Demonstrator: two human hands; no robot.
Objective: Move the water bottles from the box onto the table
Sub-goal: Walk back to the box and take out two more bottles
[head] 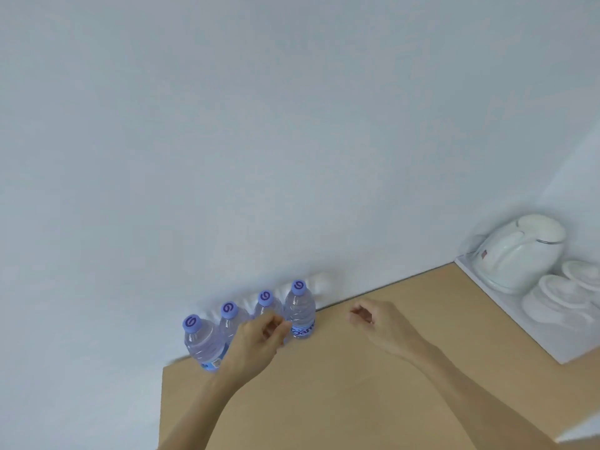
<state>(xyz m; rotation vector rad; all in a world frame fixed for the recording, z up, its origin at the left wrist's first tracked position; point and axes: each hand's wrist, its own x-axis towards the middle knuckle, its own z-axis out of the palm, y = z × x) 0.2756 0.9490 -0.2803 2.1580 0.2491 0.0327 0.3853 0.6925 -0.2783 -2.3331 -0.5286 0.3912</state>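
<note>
I see four water bottles (246, 323) standing upright in a row along the back edge of the tan worktop (341, 384), against the pale wall, lower centre of the frame. The row runs diagonally from lower left to upper right, each bottle's long axis vertical, purple caps up.

My left hand (259, 336) is right at the row, in front of the third bottle and just beside the rightmost bottle (300, 311); its fingers are loosely curled and hold nothing that I can make out. My right hand (373, 323) hovers over bare worktop to the right of the row, apart from the bottles, fingers also loosely curled and empty.

The box is not in view, so I cannot tell how many bottles remain in it. I judge the next reach goes back to it.

At the right edge, a white tray (519, 323) carries a white kettle (519, 254) and cups.
</note>
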